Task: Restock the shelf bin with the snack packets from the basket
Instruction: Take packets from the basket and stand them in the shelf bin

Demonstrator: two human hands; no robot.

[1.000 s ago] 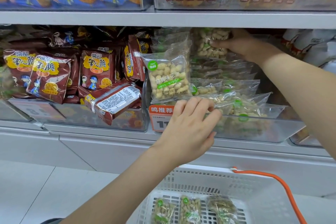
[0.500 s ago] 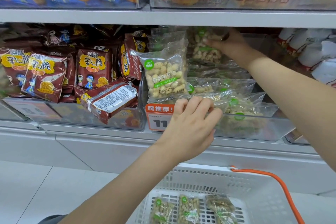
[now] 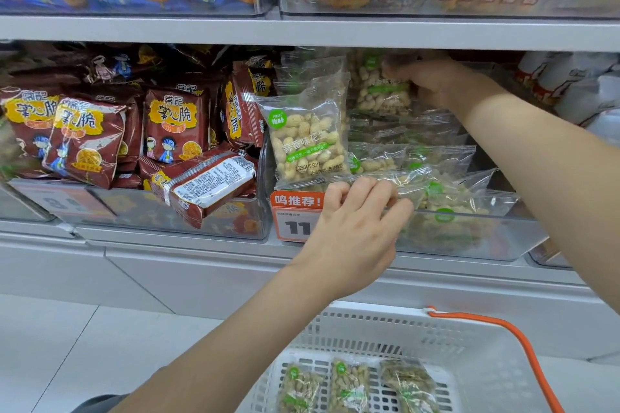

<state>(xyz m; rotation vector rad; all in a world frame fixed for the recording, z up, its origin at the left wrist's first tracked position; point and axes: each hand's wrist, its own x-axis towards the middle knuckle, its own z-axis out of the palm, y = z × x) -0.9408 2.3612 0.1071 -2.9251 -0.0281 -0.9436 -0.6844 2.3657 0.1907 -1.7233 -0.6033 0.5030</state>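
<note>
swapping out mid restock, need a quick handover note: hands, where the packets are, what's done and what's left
Left hand: fingers curled on a flat peanut packet at the front of the clear shelf bin.
Right hand: deep in the bin, gripping an upright packet at the back.
Done: the bin already holds many packets, one standing at the front left.
Left: three packets lie in the white basket below; seat the two in hand, then shelve those.
</note>
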